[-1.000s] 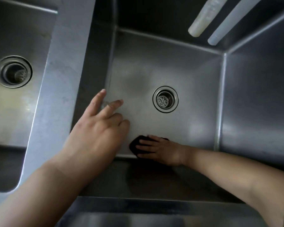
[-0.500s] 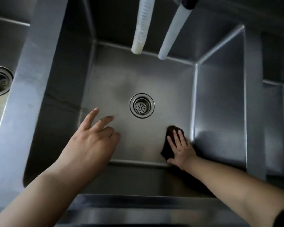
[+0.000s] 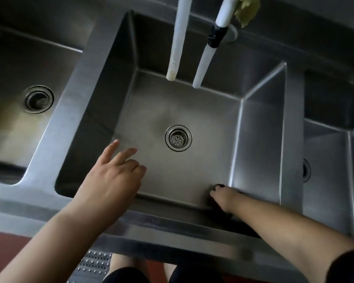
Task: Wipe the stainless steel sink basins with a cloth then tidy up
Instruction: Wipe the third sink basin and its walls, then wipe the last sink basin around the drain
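Right hand (image 3: 223, 198) has slid the dark cloth (image 3: 220, 185) into the corner, gripping it; left hand (image 3: 112, 176) hovers, fingers spread.

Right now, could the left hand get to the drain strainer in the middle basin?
Probably yes. The left hand hovers open over the middle basin, and bare steel floor lies between it and the drain strainer. The right hand, with the dark cloth, is off in the near right corner.

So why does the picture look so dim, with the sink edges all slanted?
Head view: soft light falls from the far side, leaving the near wall of the middle basin in shadow, which swallows the dark cloth under the right hand. The wide lens splays straight edges outward. The left hand looks slightly motion-blurred.
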Motion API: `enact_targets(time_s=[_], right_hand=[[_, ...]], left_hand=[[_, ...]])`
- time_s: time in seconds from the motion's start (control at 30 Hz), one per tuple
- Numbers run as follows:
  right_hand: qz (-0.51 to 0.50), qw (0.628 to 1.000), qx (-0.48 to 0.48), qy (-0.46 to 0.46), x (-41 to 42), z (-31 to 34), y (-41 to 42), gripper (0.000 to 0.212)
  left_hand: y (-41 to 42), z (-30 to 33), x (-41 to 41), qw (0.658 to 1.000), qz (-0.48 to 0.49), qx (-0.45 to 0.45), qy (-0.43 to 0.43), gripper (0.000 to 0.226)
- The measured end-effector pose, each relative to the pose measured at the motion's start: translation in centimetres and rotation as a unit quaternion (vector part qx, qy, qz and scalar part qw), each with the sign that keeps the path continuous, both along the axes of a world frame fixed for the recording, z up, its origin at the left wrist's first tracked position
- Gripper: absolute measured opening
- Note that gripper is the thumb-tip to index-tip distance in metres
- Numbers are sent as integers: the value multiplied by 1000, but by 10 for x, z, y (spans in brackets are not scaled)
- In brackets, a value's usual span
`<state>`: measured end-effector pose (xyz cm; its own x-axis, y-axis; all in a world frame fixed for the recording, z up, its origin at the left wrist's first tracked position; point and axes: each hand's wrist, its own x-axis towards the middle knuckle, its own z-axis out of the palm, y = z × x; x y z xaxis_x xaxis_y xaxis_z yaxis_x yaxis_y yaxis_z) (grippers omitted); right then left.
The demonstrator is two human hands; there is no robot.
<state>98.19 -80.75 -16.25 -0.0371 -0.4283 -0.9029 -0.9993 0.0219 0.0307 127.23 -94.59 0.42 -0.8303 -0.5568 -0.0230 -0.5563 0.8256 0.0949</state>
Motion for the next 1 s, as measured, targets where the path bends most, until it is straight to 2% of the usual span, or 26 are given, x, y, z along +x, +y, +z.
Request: enact_targets(time_s=[0.03, 0.1, 0.13, 0.2, 0.3, 0.4, 0.47, 0.53, 0.67, 0.8, 1.0], right_hand=[[-36, 999, 6, -35, -1, 6, 0, 36], [-115, 989, -7, -89, 2, 20, -2, 37], [-152, 982, -32, -110, 6, 27, -3, 38], [-211, 962, -97, -147, 16, 44, -8, 39], [-263, 925, -180, -208, 40, 71, -16, 33], [-300, 887, -236, -259, 66, 101, -26, 38], [-300, 875, -267, -271, 83, 120, -34, 45], [-290, 863, -304, -280, 100, 138, -44, 47], [-274, 838, -354, -313, 134, 171, -62, 48], [-237, 829, -397, -314, 175, 195, -83, 52], [-187, 810, -469, -298, 261, 220, -108, 53]], left_hand=[[4, 3, 2, 1000, 4, -9, 10, 10], [12, 13, 7, 1000, 20, -10, 9, 28], [15, 20, 9, 999, 30, -11, 5, 28], [23, 33, 13, 998, 44, -28, 18, 10], [34, 52, 19, 997, 74, -17, 30, 32], [43, 69, 28, 994, 97, -25, 44, 32], [49, 80, 39, 992, 100, -53, 60, 14], [51, 92, 52, 990, 107, -60, 66, 8], [49, 108, 77, 988, 151, -35, 18, 32], [40, 102, 114, 978, 209, 1, -6, 18], [21, 91, 183, 978, 210, 10, -13, 25]])
